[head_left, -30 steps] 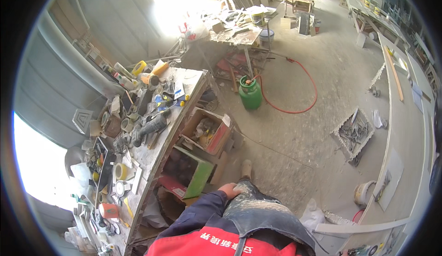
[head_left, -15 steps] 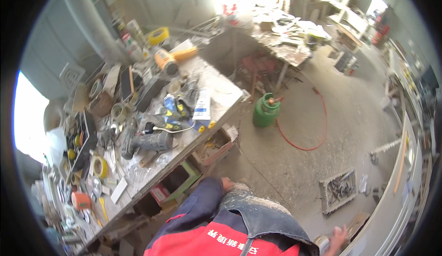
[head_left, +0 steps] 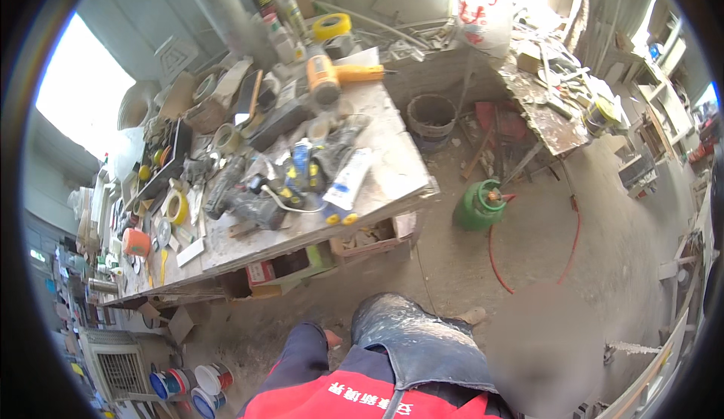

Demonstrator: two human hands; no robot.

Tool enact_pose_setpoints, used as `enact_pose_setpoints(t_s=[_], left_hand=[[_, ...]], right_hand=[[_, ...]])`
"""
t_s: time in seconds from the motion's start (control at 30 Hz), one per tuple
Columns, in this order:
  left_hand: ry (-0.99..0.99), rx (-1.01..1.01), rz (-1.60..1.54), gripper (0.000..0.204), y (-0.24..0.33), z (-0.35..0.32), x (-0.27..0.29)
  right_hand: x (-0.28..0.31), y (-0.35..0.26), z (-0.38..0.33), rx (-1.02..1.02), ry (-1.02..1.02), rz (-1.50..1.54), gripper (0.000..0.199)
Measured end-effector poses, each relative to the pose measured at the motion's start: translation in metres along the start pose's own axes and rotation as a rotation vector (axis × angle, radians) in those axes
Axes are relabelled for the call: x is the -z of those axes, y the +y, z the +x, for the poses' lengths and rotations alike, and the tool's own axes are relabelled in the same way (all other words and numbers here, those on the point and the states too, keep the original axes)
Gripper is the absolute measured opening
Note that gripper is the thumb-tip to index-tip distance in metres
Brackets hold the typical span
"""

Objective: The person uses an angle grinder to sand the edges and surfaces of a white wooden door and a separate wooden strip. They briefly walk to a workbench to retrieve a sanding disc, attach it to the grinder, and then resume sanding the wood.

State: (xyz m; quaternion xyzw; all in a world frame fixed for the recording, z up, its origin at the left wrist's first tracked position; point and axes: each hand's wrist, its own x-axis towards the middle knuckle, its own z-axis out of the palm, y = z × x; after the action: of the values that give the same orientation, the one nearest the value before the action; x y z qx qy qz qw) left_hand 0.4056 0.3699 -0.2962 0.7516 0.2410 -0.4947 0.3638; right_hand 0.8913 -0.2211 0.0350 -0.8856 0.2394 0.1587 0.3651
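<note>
My left hand [head_left: 332, 338] hangs low beside my body, at the end of a dark sleeve. Only a small part of it shows, with the fingers hidden. I cannot see my right hand; a blurred grey patch covers the lower right. Closest to my left hand is the cluttered workbench [head_left: 400, 170]. On it lie a white tube [head_left: 348, 178], a dusty dark power tool [head_left: 256, 209] and an orange power tool [head_left: 323, 79]. Yellow tape rolls [head_left: 176, 206] sit among the clutter.
A green gas cylinder [head_left: 479, 211] with a red hose [head_left: 494, 264] stands on the floor right of the bench. Paint buckets [head_left: 213, 377] and a louvred appliance [head_left: 121, 374] are at lower left. A second littered table [head_left: 554, 128] stands far right.
The view has swung right and closer to level with the bench, bringing the lower-left buckets into sight. My right hand, seen earlier with spread fingers at lower right, no longer shows.
</note>
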Motion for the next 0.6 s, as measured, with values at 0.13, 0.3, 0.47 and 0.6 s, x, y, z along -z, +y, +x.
enact_pose_setpoints(t_s=[0.13,0.3,0.47,0.6], left_hand=[[0.083,0.028,-0.027,0.047,0.118,0.059,0.053],[0.231,-0.053,0.047,0.040,0.337,0.099,0.130],[0.346,-0.216,0.059,0.048,0.432,0.175,0.208],[0.185,-0.135,0.085,0.047,0.582,0.142,0.255]], right_hand=[[0.013,0.043,0.053,-0.038,0.013,0.026,0.043],[0.000,0.090,0.096,-0.112,-0.087,0.019,0.037],[-0.017,0.143,0.126,-0.224,-0.130,0.036,0.032],[-0.023,0.205,0.131,-0.388,-0.143,-0.030,0.029]])
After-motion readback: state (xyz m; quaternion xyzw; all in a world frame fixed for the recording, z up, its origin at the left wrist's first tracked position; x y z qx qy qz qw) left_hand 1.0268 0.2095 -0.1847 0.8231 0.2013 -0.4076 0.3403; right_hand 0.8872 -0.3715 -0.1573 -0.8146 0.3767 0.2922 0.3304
